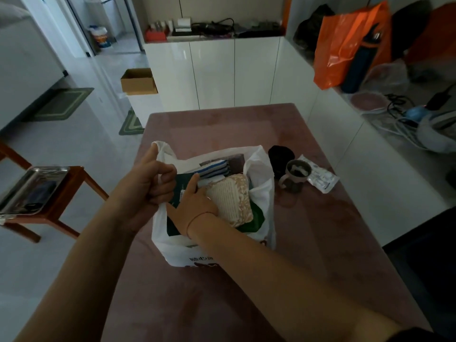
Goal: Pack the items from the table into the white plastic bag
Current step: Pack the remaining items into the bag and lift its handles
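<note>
The white plastic bag (261, 193) stands open on the pink table (308, 243). My left hand (150, 183) grips the bag's left handle and holds it up. My right hand (195, 203) reaches into the bag, fingers on a dark green package (181, 186). Inside the bag also lie a beige patterned pouch (232, 198) and a blue-striped folded cloth (214, 169). To the right of the bag, on the table, sit a mug (294, 176), a black bundle (280, 154) and a white printed packet (320, 178).
A wooden stool with a metal tray (32, 188) stands left of the table. White cabinets (234, 70) line the back and right. An orange bag (345, 45) and cables sit on the right counter. A cardboard box (138, 81) is at the back left.
</note>
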The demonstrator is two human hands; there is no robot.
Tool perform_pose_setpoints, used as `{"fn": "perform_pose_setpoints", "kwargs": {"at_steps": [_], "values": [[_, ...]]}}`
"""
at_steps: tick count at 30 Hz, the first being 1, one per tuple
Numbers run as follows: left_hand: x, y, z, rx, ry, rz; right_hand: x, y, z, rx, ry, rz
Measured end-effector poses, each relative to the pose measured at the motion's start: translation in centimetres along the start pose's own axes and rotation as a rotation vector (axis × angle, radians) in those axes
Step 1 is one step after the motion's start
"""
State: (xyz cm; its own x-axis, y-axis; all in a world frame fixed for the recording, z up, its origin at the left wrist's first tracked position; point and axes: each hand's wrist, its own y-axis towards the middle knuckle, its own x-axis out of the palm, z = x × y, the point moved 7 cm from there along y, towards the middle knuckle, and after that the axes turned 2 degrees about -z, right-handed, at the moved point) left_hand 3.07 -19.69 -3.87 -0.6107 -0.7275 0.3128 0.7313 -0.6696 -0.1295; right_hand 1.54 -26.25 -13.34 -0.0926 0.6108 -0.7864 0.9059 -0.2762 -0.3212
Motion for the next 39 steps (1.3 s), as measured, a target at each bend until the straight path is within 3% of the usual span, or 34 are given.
{"fn": "perform_pose_setpoints", "kwargs": {"at_steps": [2,4,7,9,11,13,15,17,20,26,29,32,35,37,39], "values": [[-0.2,0.2,0.2,0.023,-0.023,0.000,-1.5,-0.1,0.2,-0.056,-0.024,0.028],[-0.6,0.3,0.5,0.043,-0.032,-0.006,-5.1,-0.2,0.7,-0.176,0.107,0.158],[-0.9,0.3,0.6,0.049,-0.011,0.009,-12.9,-1.6,4.7,-0.365,0.373,0.633],[-1.1,0.3,0.5,0.053,0.006,0.017,-16.5,-2.0,10.2,-0.306,0.437,0.934],[-1.0,0.2,0.6,0.070,0.018,0.024,-17.9,-1.0,16.1,-0.127,0.426,1.038],[-1.0,0.3,0.3,0.067,0.026,0.041,-17.5,1.6,21.7,0.086,0.293,0.927],[-0.9,0.4,0.1,0.067,0.051,0.047,-15.9,4.6,26.5,0.262,0.102,0.679],[-0.8,0.4,-0.1,0.061,0.064,0.050,-14.1,6.8,30.1,0.349,0.005,0.452],[-0.7,0.4,-0.2,0.058,0.045,0.063,-12.2,9.0,32.9,0.385,0.014,0.292],[-0.7,0.4,0.0,0.072,0.064,0.093,-11.7,9.5,33.2,0.353,0.069,0.422],[-1.5,0.2,0.1,0.077,0.134,0.151,-13.8,7.3,31.7,0.360,0.178,0.597],[-2.6,0.1,0.0,0.057,0.195,0.270,-17.9,3.7,27.6,0.222,0.260,0.840],[-2.8,0.2,0.1,0.057,0.194,0.325,-21.0,0.5,20.7,-0.082,0.357,0.968],[-3.0,0.4,0.1,0.051,0.162,0.356,-20.6,-0.3,15.2,-0.302,0.421,0.818],[-3.4,0.5,-0.1,0.037,0.164,0.429,-17.7,0.3,11.0,-0.388,0.446,0.493]]}}
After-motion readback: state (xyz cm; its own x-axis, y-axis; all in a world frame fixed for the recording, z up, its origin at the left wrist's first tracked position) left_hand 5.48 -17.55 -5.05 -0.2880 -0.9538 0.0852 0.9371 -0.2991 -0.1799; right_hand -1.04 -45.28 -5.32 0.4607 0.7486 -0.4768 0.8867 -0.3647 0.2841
